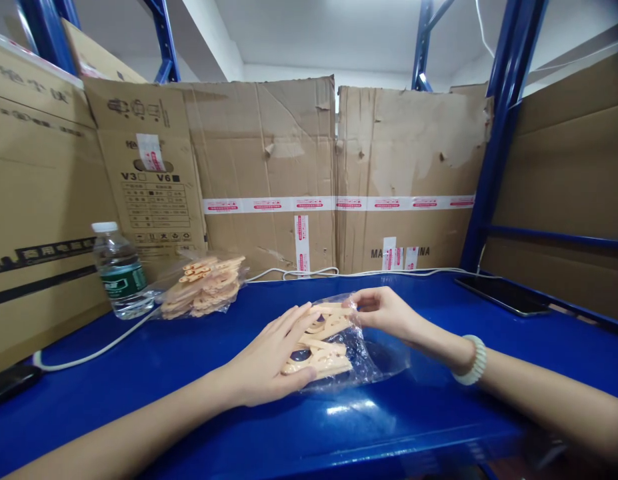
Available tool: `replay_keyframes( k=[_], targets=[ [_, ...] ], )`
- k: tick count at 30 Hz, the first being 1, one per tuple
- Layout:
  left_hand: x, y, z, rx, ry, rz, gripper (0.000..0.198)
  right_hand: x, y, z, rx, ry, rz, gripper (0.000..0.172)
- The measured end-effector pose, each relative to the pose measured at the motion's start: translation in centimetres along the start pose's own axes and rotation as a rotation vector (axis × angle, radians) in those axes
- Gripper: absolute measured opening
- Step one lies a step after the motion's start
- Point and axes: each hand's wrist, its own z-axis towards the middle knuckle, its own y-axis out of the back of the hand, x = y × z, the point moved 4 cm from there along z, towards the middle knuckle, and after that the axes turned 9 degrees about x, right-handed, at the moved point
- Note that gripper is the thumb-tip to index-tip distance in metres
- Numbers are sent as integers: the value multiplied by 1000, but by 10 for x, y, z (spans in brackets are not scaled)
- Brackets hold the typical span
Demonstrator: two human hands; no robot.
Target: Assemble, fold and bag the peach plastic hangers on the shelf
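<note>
A clear plastic bag (pixel 361 357) lies on the blue tabletop in front of me, with several flat, pale wood-coloured cut-out pieces (pixel 329 357) inside. Over the left side of the bag rests my left hand (pixel 276 357), its fingers stretched out and lying flat on the pieces. My right hand (pixel 381 310) is at the bag's far right edge, its fingers curled together and pinching the plastic. A pale green beaded or coiled band (pixel 473 360) circles my right wrist. What the pieces are exactly I cannot tell.
Another clear bag of similar stacked pieces (pixel 203 287) stands back left beside a water bottle (pixel 119 273). A white cable (pixel 99 350) runs to a black device (pixel 13 383). A dark phone or tablet (pixel 503 295) lies at right. Cardboard panels (pixel 269 153) and blue posts (pixel 499 133) enclose the table (pixel 229 433).
</note>
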Motion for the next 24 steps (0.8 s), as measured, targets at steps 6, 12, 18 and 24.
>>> replay_keyframes(
  k=[6,12,18,24],
  targets=[
    [4,7,-3,46,5,-41,78,4,29,-2,-1,-113,72,24],
    [11,18,-4,83,16,-76,78,5,72,-3,69,-212,153,22],
    [23,25,-6,100,17,-113,77,8,135,-6,-144,-154,287,21],
    [16,20,-4,187,-82,-136,77,-37,111,18,-282,-192,343,12]
  ],
)
